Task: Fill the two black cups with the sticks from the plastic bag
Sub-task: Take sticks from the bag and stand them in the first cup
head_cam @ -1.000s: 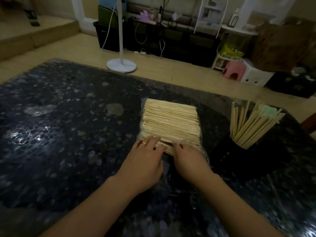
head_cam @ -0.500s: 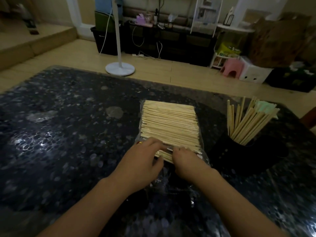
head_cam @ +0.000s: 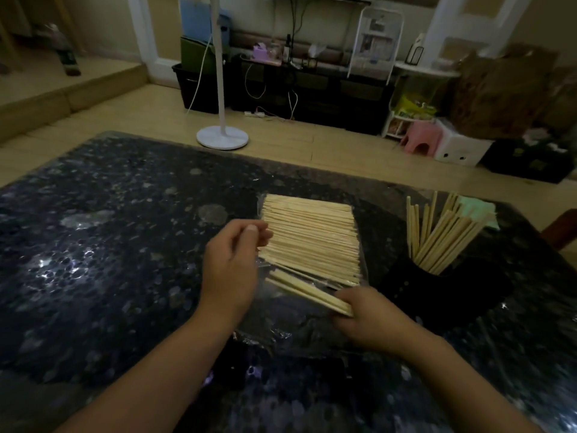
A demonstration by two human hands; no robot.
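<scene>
A flat stack of pale wooden sticks (head_cam: 310,235) lies in a clear plastic bag (head_cam: 281,326) on the dark speckled table (head_cam: 103,251). My right hand (head_cam: 371,320) grips a small bunch of sticks (head_cam: 309,290) pulled out at the stack's near edge. Raised at the stack's left end, my left hand (head_cam: 232,260) has curled fingers with nothing in them. A black cup (head_cam: 431,292) at the right holds several sticks (head_cam: 443,235) leaning right. Only one cup can be made out in the dark.
A pale green object (head_cam: 477,210) lies behind the cup. Beyond the table's far edge stand a white fan base (head_cam: 222,137), a pink stool (head_cam: 421,140) and a dark low cabinet (head_cam: 312,89). The table's right edge runs close to the cup.
Both hands were pressed on the stack's near edge. Now my right hand has drawn a small bunch of sticks toward me, and my left hand has lifted off to the stack's left end.
</scene>
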